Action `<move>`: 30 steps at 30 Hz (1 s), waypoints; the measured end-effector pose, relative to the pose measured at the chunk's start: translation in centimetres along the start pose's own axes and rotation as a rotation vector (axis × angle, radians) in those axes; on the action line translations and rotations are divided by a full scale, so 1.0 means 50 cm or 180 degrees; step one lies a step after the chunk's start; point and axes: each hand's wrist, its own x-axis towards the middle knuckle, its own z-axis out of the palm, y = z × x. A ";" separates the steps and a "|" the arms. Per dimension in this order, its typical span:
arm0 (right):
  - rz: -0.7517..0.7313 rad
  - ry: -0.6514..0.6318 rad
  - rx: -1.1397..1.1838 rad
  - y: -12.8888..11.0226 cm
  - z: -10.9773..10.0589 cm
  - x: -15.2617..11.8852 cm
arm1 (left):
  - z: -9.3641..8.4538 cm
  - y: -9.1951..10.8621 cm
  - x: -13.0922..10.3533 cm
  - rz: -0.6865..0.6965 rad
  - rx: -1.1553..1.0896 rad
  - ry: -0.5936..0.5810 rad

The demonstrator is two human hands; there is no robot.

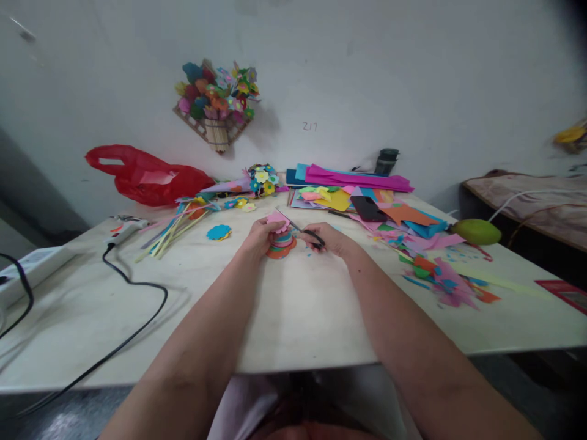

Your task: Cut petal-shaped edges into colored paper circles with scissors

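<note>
From the head camera, here's the action, right in the middle of the pale tabletop (316,305)! The left hand (260,233) has its thumb and fingers pinched together on a pink paper piece (277,222) with a scalloped edge, held above a stack of coloured paper discs (281,248), orange at the bottom. Over to the right hand (328,238), fingers curled around the black handles of the scissors (305,232), blades slanting up and left along the pink piece; whether they bite into it, you can't tell from here!

Off to the left, a blue scalloped disc (218,232) lies near the left forearm, and behind it a fan of paper strips (170,235) and a red plastic bag (147,177) by the wall. On the right, a dark phone (368,208) rests among coloured sheets, with a scatter of paper scraps (452,284) nearer the front. And up on the wall, a bunch of colourful flowers (217,95) in a holder
</note>
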 end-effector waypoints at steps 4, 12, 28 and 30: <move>0.0035 0.0007 0.0023 -0.005 0.002 -0.002 | -0.002 -0.002 0.003 0.0002 0.0016 0.0027; 0.0088 -0.0016 0.0084 -0.003 0.001 0.000 | -0.002 0.002 0.003 -0.0007 0.0034 0.0036; 0.0044 0.0012 0.0137 -0.003 -0.003 -0.003 | 0.001 0.011 -0.006 0.0024 0.0451 -0.0179; 0.0051 -0.0015 0.0160 -0.002 -0.003 -0.004 | 0.000 0.011 -0.007 0.0036 0.0463 -0.0244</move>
